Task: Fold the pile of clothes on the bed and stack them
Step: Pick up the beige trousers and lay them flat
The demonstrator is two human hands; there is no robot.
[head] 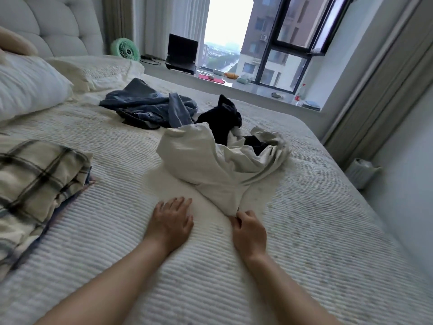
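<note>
A: Where's our white shirt (210, 158)?

B: Crumpled mid-bed (304, 231), its near end right at our hands. Our right hand (249, 233) pinches that end with curled fingers; our left hand (171, 221) lies flat on the fabric, fingers spread.

A: How will it handle?

B: Light, soft and floppy, we'd judge. Better we take it at the shoulders or hem corners, then shake it flat. The plaid stack (35, 179) waits on our left.
</note>
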